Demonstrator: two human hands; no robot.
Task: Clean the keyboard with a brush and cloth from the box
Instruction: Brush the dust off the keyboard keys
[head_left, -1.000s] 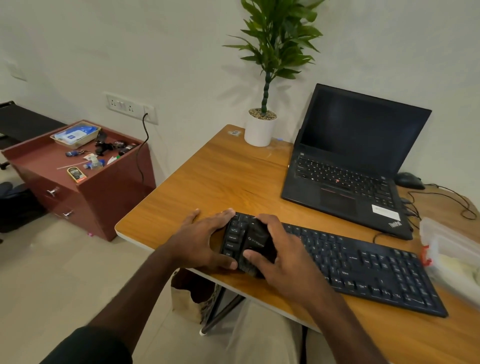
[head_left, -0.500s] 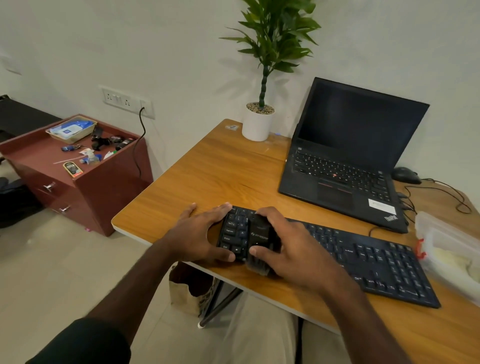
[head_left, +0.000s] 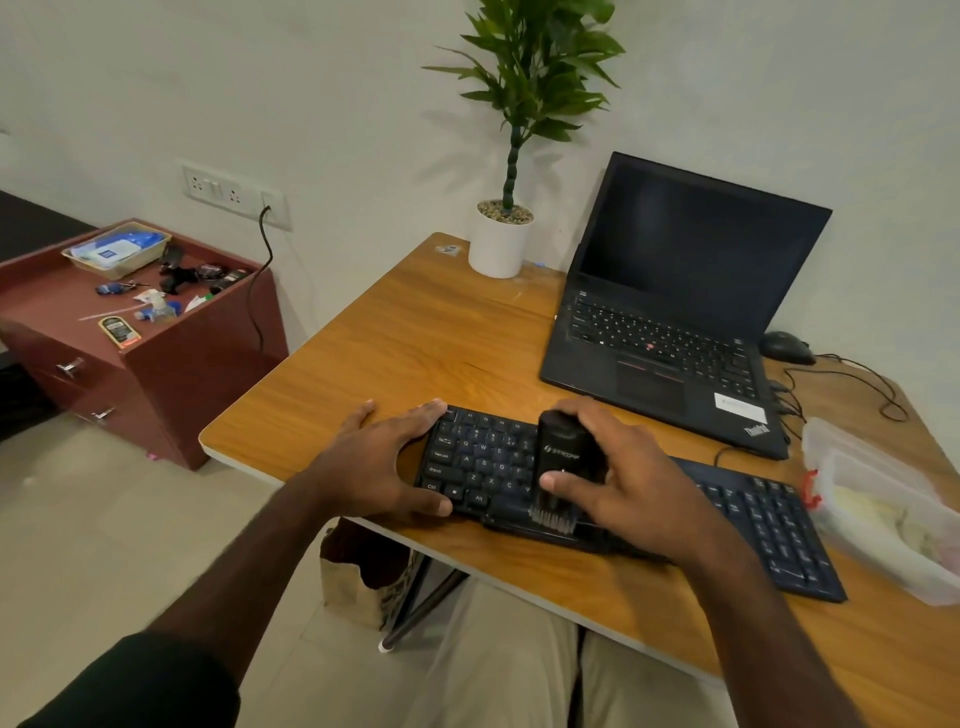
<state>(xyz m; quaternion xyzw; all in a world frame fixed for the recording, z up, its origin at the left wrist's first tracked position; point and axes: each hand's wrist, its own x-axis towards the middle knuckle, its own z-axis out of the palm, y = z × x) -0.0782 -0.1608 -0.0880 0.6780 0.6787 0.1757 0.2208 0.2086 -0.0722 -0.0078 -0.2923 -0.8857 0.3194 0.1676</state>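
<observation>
1. We see the keyboard (head_left: 623, 499) lying flat near the front edge of the wooden surface (head_left: 415, 353), running from the middle toward the right, its right end angled nearer the front edge.
2. Our right hand (head_left: 623, 483) holds a black brush (head_left: 563, 462) over the left-middle part of the keyboard. The grip is closed round the brush body: thumb on the near face, fingers curled over the far side.
3. The brush stands roughly upright with its bristles (head_left: 553, 517) pointing down at the front row of keys. They appear to touch the keys, though we cannot tell for certain.
4. Our left hand (head_left: 384, 462) rests at the left end of the keyboard. Its grip is wide and flat: fingers straight across the far left corner, thumb along the near left edge.
5. A clear plastic box (head_left: 883, 499) sits at the right edge of the surface, just beside the keyboard's right end. Something pale lies inside; we cannot tell what it is.
6. An open black laptop (head_left: 675, 322) with a dark screen stands behind the keyboard. A black mouse (head_left: 787, 347) with a cable lies to its right.
7. A potted plant (head_left: 501, 244) in a white pot stands at the back of the surface, left of the laptop.
8. A dark red cabinet (head_left: 171, 374) stands on the floor to the left, with small items scattered on top.
</observation>
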